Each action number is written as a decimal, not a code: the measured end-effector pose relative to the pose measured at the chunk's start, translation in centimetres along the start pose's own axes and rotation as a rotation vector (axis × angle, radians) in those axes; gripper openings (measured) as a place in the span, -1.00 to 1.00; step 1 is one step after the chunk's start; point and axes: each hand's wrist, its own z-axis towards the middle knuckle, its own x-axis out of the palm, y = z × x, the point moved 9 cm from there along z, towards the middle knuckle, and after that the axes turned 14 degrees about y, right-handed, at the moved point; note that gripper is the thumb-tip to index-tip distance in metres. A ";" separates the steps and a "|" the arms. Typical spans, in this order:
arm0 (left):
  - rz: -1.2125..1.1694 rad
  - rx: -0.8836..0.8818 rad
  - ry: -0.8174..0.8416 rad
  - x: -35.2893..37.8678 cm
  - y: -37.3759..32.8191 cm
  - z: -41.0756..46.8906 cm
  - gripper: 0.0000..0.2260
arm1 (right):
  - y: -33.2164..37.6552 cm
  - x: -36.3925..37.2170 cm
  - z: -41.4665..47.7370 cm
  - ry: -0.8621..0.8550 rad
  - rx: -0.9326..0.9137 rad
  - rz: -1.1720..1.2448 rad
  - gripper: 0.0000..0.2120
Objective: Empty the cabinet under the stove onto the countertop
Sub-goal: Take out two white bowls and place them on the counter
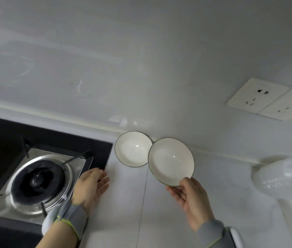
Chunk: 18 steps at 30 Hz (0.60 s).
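Observation:
A white dish with a dark rim (131, 149) lies on the white countertop (123, 203) close to the back wall. A second white dish with a dark rim (171, 161) is tilted above the counter just right of the first and overlaps its edge. My right hand (190, 199) grips that second dish at its near rim, thumb on top. My left hand (91, 187) hovers with straight fingers at the stove's right edge and holds nothing. The cabinet under the stove is out of view.
A black gas stove (39, 178) with a steel burner fills the lower left. Two wall sockets (268, 99) sit on the back wall at the right. A clear plastic bag or wrap (283, 176) lies on the counter at the far right.

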 end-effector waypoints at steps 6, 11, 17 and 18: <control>-0.037 0.021 0.009 -1.6 -1.1 -1.2 -0.86 | -0.5 4.4 2.0 0.052 0.048 -0.053 -0.87; -0.001 0.058 0.009 -2.0 -2.1 -1.8 -0.85 | -1.0 6.9 3.9 0.067 0.068 -0.144 -0.86; 0.021 0.069 -0.005 -2.7 -2.4 -2.2 -0.84 | -1.2 8.5 5.6 0.076 0.056 -0.224 -0.85; 0.023 0.068 -0.005 -2.8 -2.3 -2.2 -0.84 | -1.1 8.6 5.8 0.070 0.047 -0.237 -0.84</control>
